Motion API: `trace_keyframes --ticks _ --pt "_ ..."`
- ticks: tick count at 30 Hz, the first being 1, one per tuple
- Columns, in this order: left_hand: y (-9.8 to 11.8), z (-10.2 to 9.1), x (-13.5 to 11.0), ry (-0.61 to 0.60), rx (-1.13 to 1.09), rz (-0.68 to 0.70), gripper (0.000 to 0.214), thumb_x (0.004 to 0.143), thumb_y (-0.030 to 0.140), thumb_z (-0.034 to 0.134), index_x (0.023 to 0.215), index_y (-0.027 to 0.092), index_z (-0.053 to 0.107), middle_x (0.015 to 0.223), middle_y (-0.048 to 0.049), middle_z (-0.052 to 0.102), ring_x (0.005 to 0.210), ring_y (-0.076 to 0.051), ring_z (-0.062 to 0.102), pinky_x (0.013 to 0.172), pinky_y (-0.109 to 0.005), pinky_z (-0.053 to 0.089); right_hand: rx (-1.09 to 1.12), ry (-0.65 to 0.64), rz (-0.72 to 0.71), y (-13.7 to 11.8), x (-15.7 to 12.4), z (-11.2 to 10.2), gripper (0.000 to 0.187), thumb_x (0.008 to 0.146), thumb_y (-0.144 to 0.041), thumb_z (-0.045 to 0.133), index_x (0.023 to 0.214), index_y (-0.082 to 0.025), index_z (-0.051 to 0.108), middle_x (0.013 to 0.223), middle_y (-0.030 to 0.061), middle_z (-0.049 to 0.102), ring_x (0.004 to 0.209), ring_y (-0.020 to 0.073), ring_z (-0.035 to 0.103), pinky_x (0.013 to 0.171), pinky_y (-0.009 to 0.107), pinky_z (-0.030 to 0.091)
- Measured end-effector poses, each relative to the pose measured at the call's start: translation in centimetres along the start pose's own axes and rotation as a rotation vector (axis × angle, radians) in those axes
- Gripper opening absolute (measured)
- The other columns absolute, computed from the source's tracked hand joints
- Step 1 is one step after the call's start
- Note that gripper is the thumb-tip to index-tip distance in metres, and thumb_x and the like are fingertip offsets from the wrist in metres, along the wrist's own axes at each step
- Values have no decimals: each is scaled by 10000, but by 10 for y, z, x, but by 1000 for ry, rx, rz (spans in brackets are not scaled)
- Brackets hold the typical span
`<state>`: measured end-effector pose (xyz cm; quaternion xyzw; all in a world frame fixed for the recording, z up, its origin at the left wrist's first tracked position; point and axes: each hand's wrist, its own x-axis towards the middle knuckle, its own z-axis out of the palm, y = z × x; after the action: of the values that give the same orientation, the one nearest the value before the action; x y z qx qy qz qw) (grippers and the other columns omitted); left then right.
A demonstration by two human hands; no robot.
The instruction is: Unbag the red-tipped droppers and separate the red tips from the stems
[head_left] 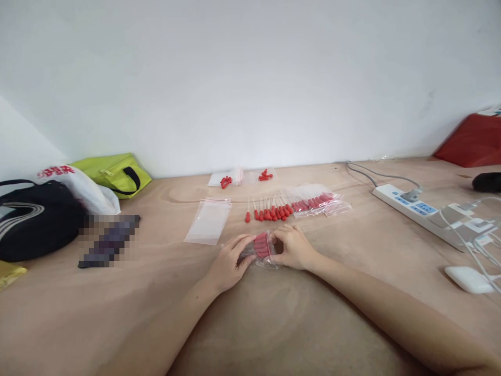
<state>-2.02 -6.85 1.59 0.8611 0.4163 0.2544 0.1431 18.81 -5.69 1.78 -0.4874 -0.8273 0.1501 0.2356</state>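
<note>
Between my hands lies a clear zip bag [263, 245] with several red-bulbed droppers in it, their bulbs toward the right. My left hand [231, 260] is closed on the bag's left part. At the bag's right end, my right hand [294, 247] pinches the plastic edge. Just beyond is a row of loose droppers [274, 212] with red rubber bulbs facing me and thin clear stems pointing away. Packed bags of droppers [315, 202] overlap at the right end of this row. A flat clear zip bag [209, 221] rests to the left of the row.
Near the wall are loose red bulbs [226, 181] and more bulbs [265, 175] on plastic bags. A white power strip [410, 206] with cables and a white charger [468, 279] occupy the right. On the left are a black bag [43, 222], a lime-green bag [111, 172] and a blurred-out object [109, 243].
</note>
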Motion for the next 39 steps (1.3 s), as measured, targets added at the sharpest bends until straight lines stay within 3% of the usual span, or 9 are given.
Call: trace_keyframes --ticks 8,17,25,29,33,36,39 --pt "-2 -1 0 32 -4 -15 287 796 269 522 1071 203 478 1079 -59 562 1011 -190 529 871 -348 443 -13 20 -5 3 -2 1 264 596 -427 706 661 -198 593 741 -2 575 776 160 466 687 293 237" --pt "-2 -5 0 -17 -63 -47 281 805 291 517 1072 211 480 1051 -50 564 975 -180 540 843 -334 450 148 -17 27 14 0 0 207 522 -278 725 633 -190 574 720 -28 573 751 148 488 747 316 293" --pt "-2 -6 0 -8 -68 -69 262 797 291 526 1045 214 494 1030 -45 570 955 -182 547 838 -349 454 262 -60 -67 23 -5 -5 229 597 -193 656 805 -194 560 716 -31 575 682 114 505 704 279 379" --pt "-3 -6 -1 -7 -68 -69 266 797 286 523 1052 217 493 1044 -47 563 971 -185 542 844 -350 453 476 -164 -13 26 -4 -6 98 685 -234 606 757 -180 566 639 -34 545 551 80 465 521 211 370" --pt "-5 -10 -4 -7 -71 -92 269 796 290 522 1052 212 498 1060 -50 556 981 -186 538 853 -353 451 746 -196 93 47 -3 -23 221 677 -347 649 800 -172 591 665 -18 582 543 82 503 500 213 395" --pt "-6 -13 -5 -5 -75 -106 277 790 293 527 1055 218 499 1050 -45 560 979 -185 540 847 -351 458 853 -97 173 69 -1 -43 303 639 -396 682 842 -181 619 689 -3 623 580 101 552 569 252 451" --pt "-7 -14 -6 -16 -79 -114 281 787 288 528 1058 219 503 1046 -43 563 978 -187 539 846 -356 459 899 148 209 82 7 -61 352 631 -438 680 881 -195 631 802 24 659 672 121 591 659 287 477"
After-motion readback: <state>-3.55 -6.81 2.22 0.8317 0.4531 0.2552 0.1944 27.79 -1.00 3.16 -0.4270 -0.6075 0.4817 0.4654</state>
